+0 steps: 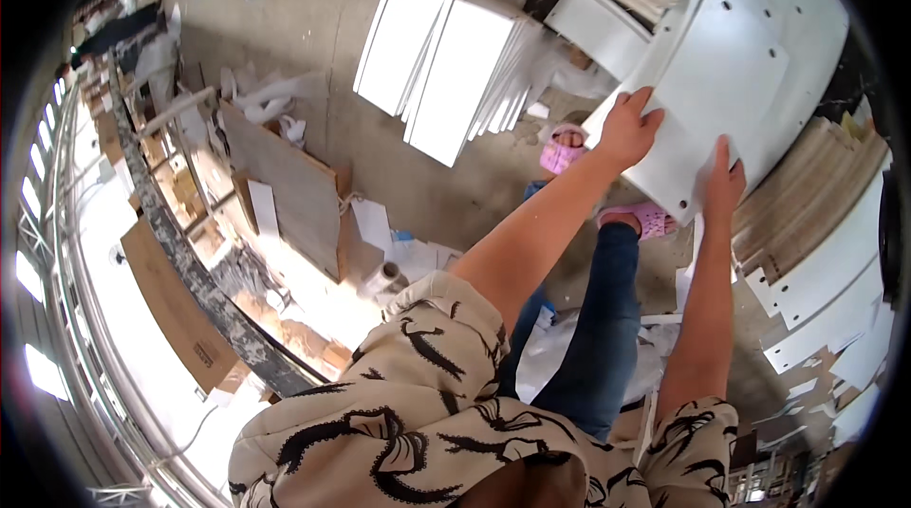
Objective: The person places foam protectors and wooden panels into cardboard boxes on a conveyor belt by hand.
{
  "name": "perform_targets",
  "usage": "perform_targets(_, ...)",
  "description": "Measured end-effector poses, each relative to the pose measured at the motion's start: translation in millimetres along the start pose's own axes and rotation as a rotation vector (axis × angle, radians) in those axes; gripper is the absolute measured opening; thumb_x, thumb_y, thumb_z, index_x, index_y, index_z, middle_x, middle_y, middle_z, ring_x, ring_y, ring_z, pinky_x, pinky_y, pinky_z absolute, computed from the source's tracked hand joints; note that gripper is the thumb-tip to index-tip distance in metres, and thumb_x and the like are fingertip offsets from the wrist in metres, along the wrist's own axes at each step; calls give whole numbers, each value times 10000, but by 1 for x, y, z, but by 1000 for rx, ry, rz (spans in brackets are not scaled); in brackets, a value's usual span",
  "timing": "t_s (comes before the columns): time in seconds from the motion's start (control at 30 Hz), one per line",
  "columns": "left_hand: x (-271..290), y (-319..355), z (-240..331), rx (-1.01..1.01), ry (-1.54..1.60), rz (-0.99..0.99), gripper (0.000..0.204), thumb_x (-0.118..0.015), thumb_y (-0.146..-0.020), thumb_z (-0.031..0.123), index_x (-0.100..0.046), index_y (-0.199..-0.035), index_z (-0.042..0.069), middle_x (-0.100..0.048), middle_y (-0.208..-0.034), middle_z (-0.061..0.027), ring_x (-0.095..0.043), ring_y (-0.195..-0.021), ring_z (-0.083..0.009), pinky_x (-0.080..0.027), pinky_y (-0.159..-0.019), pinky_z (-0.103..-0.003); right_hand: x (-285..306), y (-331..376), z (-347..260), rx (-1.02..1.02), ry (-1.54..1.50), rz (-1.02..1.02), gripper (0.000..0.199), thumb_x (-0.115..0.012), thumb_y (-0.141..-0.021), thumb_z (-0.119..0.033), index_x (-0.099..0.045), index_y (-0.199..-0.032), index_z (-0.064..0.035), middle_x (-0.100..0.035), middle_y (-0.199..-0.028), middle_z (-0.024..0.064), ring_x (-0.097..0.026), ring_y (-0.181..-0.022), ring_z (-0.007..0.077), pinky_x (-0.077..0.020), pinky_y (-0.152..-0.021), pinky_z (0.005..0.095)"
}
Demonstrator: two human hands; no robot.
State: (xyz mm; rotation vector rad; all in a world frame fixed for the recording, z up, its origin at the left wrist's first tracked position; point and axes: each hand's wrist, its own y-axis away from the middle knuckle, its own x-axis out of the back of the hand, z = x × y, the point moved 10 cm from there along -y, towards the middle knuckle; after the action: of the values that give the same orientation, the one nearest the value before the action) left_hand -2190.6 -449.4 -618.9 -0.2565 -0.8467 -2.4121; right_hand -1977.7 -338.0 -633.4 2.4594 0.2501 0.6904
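Note:
I am looking down at my own body on a concrete floor. Both hands grip a white flat board [721, 100] with small drilled holes, held in front of me at the upper right. My left hand [628, 127] clasps its left edge. My right hand [723, 182] holds its lower corner. The board lies over more white panels [807, 24] of the same kind. My feet in pink slippers [562, 149] stand below the board.
A stack of white rectangular boards [455, 62] lies on the floor ahead. More white panels [835, 290] and wood-coloured strips [807, 195] pile up at the right. A brown board [289, 185] leans at the left, by a dark railing [190, 261] and cardboard scraps.

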Motion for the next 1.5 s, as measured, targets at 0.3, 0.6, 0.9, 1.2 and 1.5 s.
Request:
perform_targets(0.3,261,94,-102,352,-785,619,1090,-828,-470,403,-268,-1362,120,-284,-1319,-280,-255,-1255,-410,-210,-1010,-520,-178,113,-120,802,380,-295,380,-612,-804,-203,-501,-1122,-26,-494,-1145,180,-445,-1061,351,-370,-909,430)
perform_targets(0.6,291,76,-127,158,-767,403,1102,-815,-428,399,-276,-1362,170,-284,-1292,-253,-246,-1227,-406,-205,-1005,-509,-323,140,-202,1162,430,-399,307,-597,-806,-175,-526,-1062,-21,-552,-1031,167,-491,-977,347,-386,-853,418)
perform_targets(0.9,375,14,-74,-195,-714,484,1106,-829,-405,311,-287,-1359,172,-320,-1255,-250,-306,-1180,-420,-235,-982,-546,-201,126,-91,694,662,-519,319,-586,-807,-125,-516,-1096,-8,-548,-1059,195,-501,-978,366,-410,-845,416)
perform_targets(1.2,384,-41,-98,50,-996,260,1086,-811,-491,389,-208,-1388,280,-282,-1301,-281,-292,-1219,-422,-252,-995,-528,-135,118,-18,296,690,-490,291,-587,-796,-145,-545,-1070,-57,-581,-975,171,-584,-808,300,-462,-739,389)
perform_targets(1.5,328,49,-30,-132,-709,256,1038,-821,-452,244,-308,-1341,82,-358,-1166,-183,-371,-1061,-342,-352,-878,-437,-117,133,-29,-14,282,-583,363,-556,-870,-216,-488,-1183,-45,-574,-1089,105,-599,-897,189,-475,-789,313)
